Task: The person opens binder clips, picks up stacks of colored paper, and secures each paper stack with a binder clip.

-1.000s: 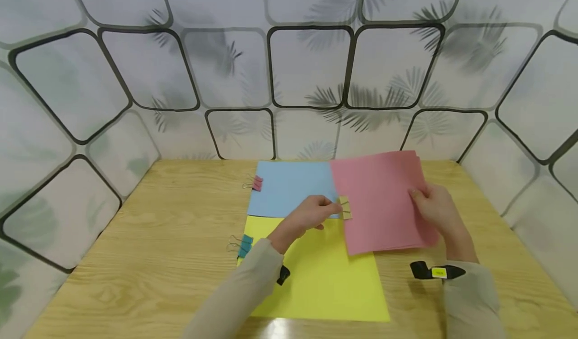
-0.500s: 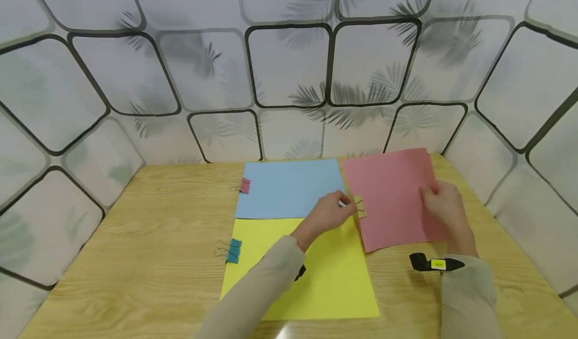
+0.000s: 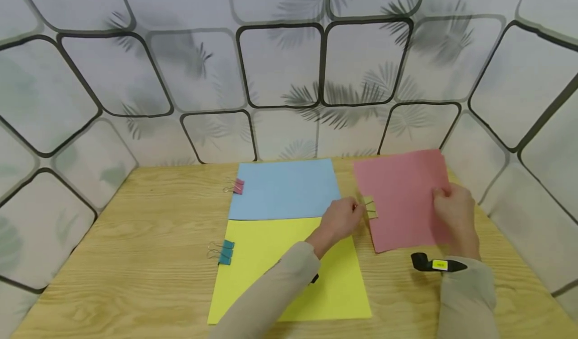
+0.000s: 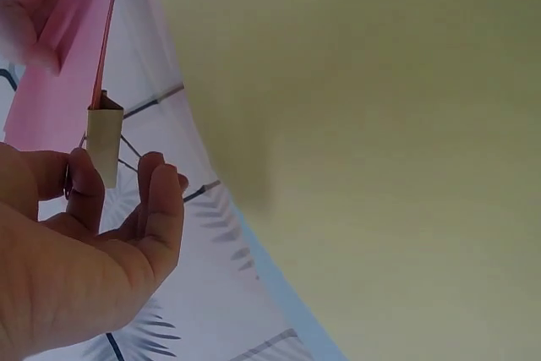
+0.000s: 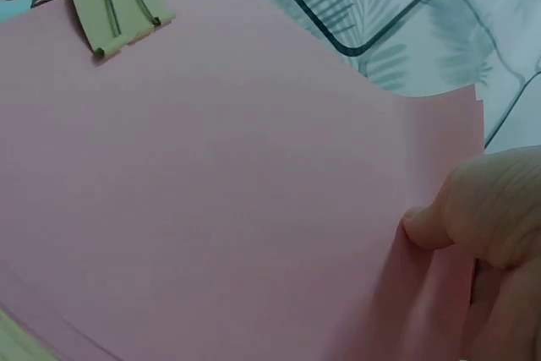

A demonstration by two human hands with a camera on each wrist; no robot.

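Observation:
A stack of pink paper point(image 3: 402, 203) is held up at the right, a yellow binder clip point(image 3: 371, 207) on its left edge. My left hand point(image 3: 338, 221) pinches a wire handle of that clip between thumb and forefinger; the other fingers are bent loosely beside it in the left wrist view. My right hand point(image 3: 457, 218) grips the right edge of the pink paper, thumb point(image 5: 423, 226) on the near face and fingers mostly hidden behind. Seen edge-on in the left wrist view, the pink paper enters the mouth of the clip point(image 4: 104, 141).
Blue paper point(image 3: 284, 188) with a pink binder clip point(image 3: 238, 186) lies at the back of the wooden table point(image 3: 149, 238). In front lies yellow paper point(image 3: 334, 294) with a teal binder clip point(image 3: 226, 252). A patterned cloth point(image 3: 280, 63) encloses the table's back and sides.
Both hands and the clipped pink paper have moved right, off the blue and yellow paper. The camera view has also turned rightward.

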